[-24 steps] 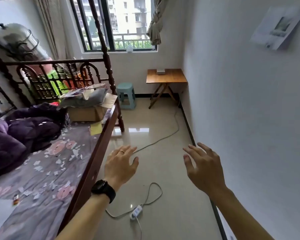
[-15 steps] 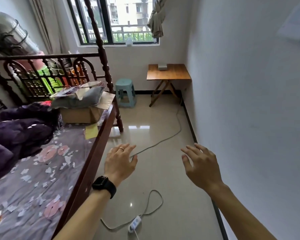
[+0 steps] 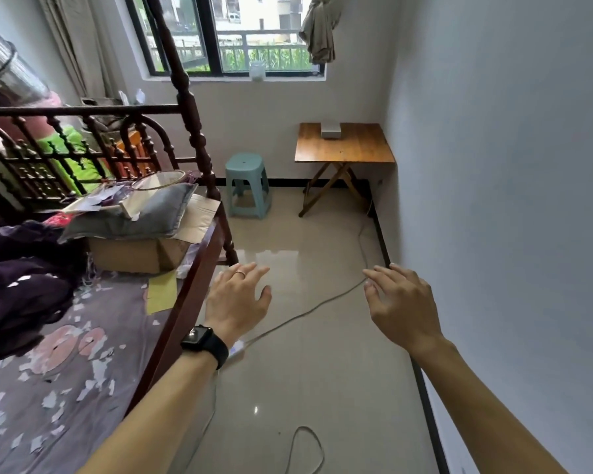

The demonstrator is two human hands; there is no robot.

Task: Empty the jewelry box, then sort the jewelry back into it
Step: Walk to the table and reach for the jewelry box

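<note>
Bedroom floor tiles stretch to a far wooden folding table (image 3: 344, 148), where a small pale box (image 3: 331, 131) sits near its far edge. Nearer, the left hand (image 3: 238, 299) and right hand (image 3: 403, 302) hover with fingers spread, holding nothing, right of the bed (image 3: 182, 309).

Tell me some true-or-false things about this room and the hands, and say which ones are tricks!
1. The left hand and the right hand hold nothing. True.
2. The small pale box sits on the blue stool. False: the small pale box sits on the wooden table; the blue stool stands beside that table.
3. A black watch is on the left wrist. True.
4. The grey pillow lies on the floor. False: the grey pillow lies on the cardboard box on the bed.
5. A cable lies on the floor. True.
</note>
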